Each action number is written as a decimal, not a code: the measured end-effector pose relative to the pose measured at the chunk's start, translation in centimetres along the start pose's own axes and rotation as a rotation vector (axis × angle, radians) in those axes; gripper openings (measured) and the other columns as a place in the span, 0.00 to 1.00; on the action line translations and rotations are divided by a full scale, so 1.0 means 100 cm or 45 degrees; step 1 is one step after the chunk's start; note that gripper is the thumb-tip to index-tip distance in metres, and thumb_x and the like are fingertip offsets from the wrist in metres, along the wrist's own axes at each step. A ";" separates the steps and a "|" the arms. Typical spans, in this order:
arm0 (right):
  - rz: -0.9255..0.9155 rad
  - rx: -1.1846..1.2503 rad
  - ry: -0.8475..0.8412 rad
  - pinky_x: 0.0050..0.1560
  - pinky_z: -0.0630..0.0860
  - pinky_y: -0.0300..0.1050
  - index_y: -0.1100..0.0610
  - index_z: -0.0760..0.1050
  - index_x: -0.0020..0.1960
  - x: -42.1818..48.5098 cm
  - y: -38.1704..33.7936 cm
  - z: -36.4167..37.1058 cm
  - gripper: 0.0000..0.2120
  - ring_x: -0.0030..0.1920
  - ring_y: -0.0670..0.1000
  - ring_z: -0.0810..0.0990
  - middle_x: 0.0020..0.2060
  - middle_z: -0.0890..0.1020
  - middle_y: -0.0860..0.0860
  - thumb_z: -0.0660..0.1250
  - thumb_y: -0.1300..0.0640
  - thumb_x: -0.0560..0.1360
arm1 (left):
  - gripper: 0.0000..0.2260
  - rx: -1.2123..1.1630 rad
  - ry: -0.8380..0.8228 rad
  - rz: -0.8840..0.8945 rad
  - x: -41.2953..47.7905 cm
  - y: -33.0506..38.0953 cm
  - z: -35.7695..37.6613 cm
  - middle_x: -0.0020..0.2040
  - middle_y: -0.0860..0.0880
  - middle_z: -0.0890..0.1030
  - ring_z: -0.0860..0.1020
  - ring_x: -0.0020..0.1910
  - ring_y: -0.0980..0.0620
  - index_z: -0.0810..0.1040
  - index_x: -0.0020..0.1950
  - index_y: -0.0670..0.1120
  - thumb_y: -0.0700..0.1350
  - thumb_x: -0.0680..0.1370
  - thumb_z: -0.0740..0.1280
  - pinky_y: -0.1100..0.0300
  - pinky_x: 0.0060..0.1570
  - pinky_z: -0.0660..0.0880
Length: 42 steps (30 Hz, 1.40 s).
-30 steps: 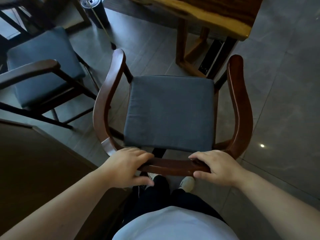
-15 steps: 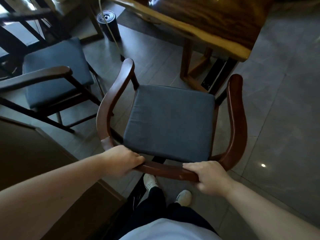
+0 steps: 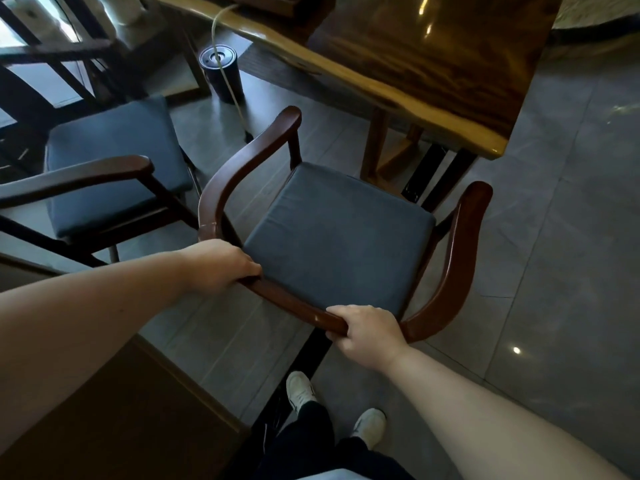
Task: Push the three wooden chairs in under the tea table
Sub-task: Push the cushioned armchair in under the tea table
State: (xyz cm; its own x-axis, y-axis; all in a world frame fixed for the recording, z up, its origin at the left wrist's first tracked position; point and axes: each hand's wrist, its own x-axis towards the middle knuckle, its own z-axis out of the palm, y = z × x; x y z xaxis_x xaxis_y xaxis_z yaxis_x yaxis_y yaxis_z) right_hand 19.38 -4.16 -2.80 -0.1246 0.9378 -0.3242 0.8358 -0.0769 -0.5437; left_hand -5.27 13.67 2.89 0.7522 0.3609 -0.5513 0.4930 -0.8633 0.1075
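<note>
A dark wooden armchair with a grey-blue seat cushion stands in front of me, its front pointing at the near corner of the tea table. My left hand grips the curved back rail at its left end. My right hand grips the same rail further right. The chair's front edge is close to the table leg, with the seat still out from under the slab top. A second matching chair stands to the left, apart from the table. A third chair's dark frame shows at the far left.
A black cylindrical device with a cord stands on the tiled floor between the chairs and table. A dark brown cabinet top sits at my lower left. My feet in white shoes are behind the chair. Open tiled floor lies to the right.
The chair has slid forward and away from me toward the table corner. My arms have stretched out, both hands keeping their hold on the back rail.
</note>
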 end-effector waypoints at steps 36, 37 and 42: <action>-0.073 -0.695 -1.172 0.43 0.69 0.48 0.55 0.79 0.53 0.090 0.128 -0.063 0.48 0.45 0.52 0.75 0.50 0.82 0.52 0.51 0.15 0.60 | 0.15 0.063 0.286 -0.492 0.040 0.090 0.030 0.45 0.57 0.81 0.76 0.47 0.50 0.78 0.46 0.55 0.63 0.69 0.60 0.54 0.49 0.67; -0.049 -0.684 -1.169 0.47 0.67 0.47 0.57 0.79 0.55 0.092 0.130 -0.068 0.49 0.47 0.53 0.75 0.53 0.82 0.54 0.48 0.16 0.63 | 0.15 0.055 0.299 -0.502 0.044 0.091 0.028 0.45 0.57 0.81 0.76 0.46 0.50 0.78 0.46 0.55 0.63 0.69 0.60 0.54 0.49 0.67; 0.022 -0.748 -1.183 0.54 0.71 0.49 0.58 0.81 0.56 0.101 0.154 -0.102 0.46 0.54 0.55 0.78 0.54 0.82 0.55 0.46 0.21 0.69 | 0.13 0.028 0.358 -0.539 0.071 0.119 0.010 0.44 0.56 0.82 0.77 0.45 0.50 0.77 0.44 0.55 0.61 0.69 0.62 0.54 0.46 0.66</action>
State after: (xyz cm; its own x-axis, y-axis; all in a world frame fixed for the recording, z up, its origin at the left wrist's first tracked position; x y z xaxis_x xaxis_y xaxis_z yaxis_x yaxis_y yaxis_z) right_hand 36.42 7.60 -6.52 -0.2586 0.2987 -0.9186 0.9349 0.3168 -0.1602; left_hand 5.51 5.57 -0.57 0.5785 0.7593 -0.2981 0.7732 -0.6268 -0.0961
